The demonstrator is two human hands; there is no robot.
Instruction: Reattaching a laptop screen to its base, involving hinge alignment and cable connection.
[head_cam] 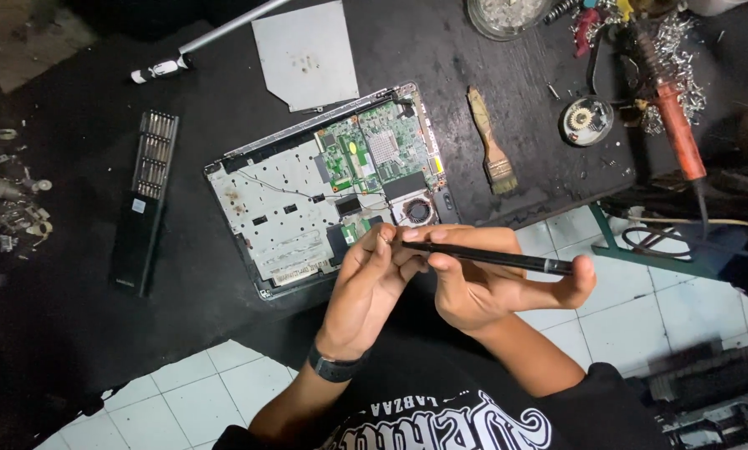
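— Hands? Left hand [372, 279] pinching a tiny screw [384, 240]; right hand [482, 279] gripping a black screwdriver [491, 257], tip at that screw.
— Step? Probably seating the screw on the tip, just above the opened laptop [324, 187] on the table [74, 317].
— Next? Steady aim, no drop.

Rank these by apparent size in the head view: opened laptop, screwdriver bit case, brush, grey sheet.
1. Opened laptop, clearly largest.
2. Grey sheet.
3. Screwdriver bit case: long but narrow, possibly near the sheet in area.
4. Brush, smallest.
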